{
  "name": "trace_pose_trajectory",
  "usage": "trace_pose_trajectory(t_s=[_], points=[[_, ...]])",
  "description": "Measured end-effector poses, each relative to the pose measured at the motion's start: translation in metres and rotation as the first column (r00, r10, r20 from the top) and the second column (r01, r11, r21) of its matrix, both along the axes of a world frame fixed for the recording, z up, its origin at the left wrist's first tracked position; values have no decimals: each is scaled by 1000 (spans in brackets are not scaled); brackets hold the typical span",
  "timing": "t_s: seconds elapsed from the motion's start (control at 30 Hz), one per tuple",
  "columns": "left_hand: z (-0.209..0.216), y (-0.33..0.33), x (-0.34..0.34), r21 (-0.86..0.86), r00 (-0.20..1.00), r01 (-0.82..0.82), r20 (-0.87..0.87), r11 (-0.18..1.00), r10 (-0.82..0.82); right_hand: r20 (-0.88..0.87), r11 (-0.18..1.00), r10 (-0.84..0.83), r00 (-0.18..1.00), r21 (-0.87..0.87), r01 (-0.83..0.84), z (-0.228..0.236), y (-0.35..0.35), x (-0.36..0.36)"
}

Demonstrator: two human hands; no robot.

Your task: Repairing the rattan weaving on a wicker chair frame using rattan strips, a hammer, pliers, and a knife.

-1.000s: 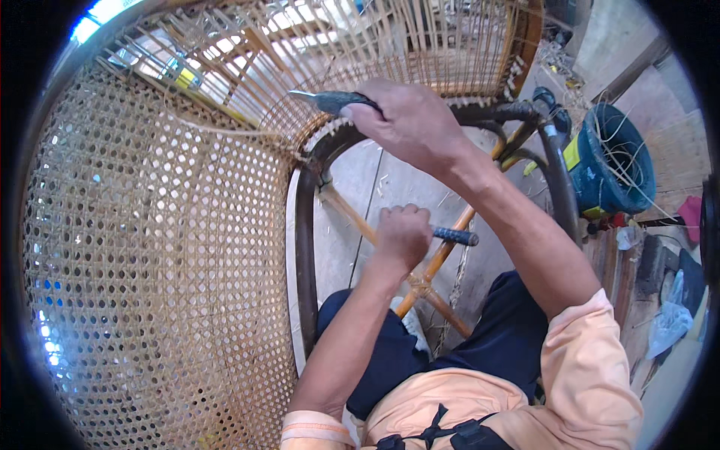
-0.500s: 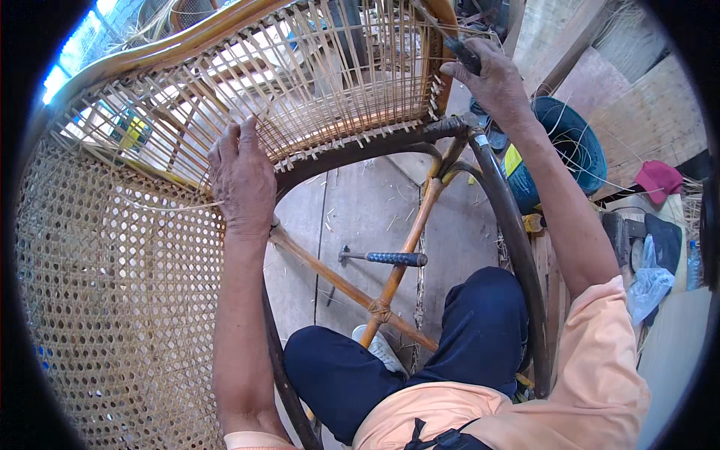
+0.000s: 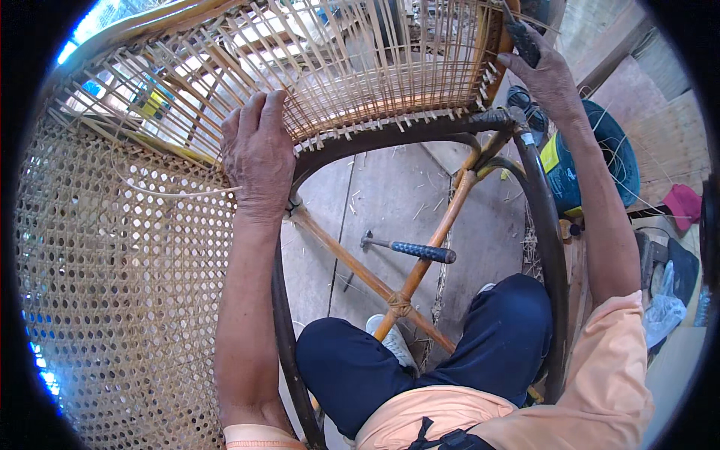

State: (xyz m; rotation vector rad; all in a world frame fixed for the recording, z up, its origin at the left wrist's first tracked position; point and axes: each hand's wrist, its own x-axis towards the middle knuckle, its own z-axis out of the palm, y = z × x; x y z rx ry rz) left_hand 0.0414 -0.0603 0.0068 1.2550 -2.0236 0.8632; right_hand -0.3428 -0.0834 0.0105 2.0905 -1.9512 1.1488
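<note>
A rattan chair seat with loosely crossed cane strands (image 3: 390, 82) lies before me, edged by a dark pole (image 3: 390, 137) with short cane ends sticking up along it. My left hand (image 3: 259, 154) rests at the left end of this weave, its fingers bent over the strands and the fingertips partly hidden. A pale loose strand (image 3: 165, 193) curves from near that wrist over the finished cane panel (image 3: 127, 300) on the left. Beyond the weave's right edge, my right hand (image 3: 551, 79) grips a thin-bladed tool by its dark handle (image 3: 523, 41), at the yellow-brown frame edge.
A hammer (image 3: 420, 250) with a blue patterned grip lies on the floor inside the chair's crossed poles (image 3: 397, 302). At right stand a blue-green bucket (image 3: 615, 180) with cane strips, a pink cap (image 3: 682, 206) and a clear plastic bag (image 3: 664, 307). Cane scraps litter the floor.
The whole view has shifted, so the chair sits further right. The tool in my right hand has turned more upright. The fingers of my left hand reach a little further up the weave.
</note>
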Motion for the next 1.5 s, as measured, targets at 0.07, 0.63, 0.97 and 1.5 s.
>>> trace_pose_trajectory(t_s=[0.07, 0.63, 0.97, 1.5], points=[[-3, -3, -1, -1, 1000, 4, -5, 1000, -4, 51, 1000, 8, 999, 24, -9, -8, -2, -2], [10, -5, -42, 122, 997, 70, -26, 990, -68, 211, 978, 191, 959, 36, -203, 18, 10, 16], [20, 3, -121, 151, 955, 294, -77, 944, -285, 372, 918, 384, 845, -62, -391, 27, 10, 5], [24, 5, -162, 118, 946, 308, 69, 944, -318, 173, 922, 383, 907, -7, -388, 32, 7, 4]])
